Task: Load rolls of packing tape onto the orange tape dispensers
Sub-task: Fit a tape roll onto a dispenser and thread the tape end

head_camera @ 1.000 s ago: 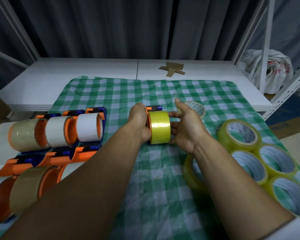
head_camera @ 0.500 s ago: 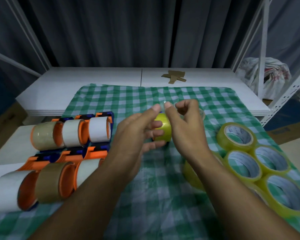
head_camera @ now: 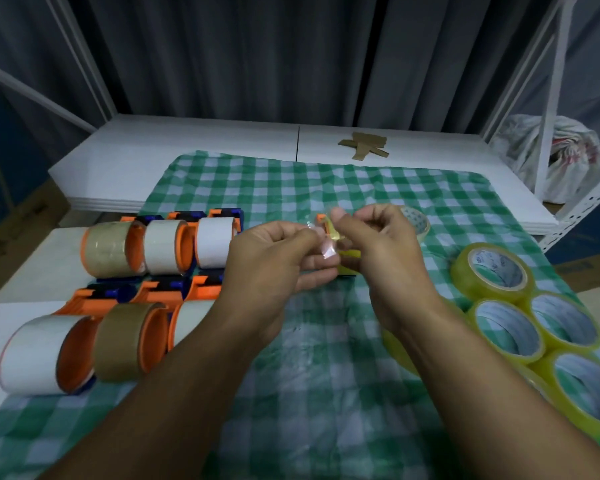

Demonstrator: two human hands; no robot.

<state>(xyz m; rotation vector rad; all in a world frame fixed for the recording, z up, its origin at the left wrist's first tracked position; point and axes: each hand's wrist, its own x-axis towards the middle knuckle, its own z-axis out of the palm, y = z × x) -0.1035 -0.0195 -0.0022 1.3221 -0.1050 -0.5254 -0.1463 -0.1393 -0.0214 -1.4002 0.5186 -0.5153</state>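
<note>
Pinching tape end [head_camera: 328, 249] | left hand [head_camera: 278, 261], right hand [head_camera: 385, 251] clamped | yellow roll [head_camera: 350, 264] (axis hidden)

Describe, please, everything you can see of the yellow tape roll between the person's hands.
The yellow tape roll is mostly hidden behind the left hand and right hand; only a sliver of its translucent yellow side shows low between them, over the green checked cloth. An orange dispenser part peeks out above it. A clear, shiny strip of tape seems drawn from it, and both hands pinch that strip. Whether the roll rests on the cloth cannot be told.
</note>
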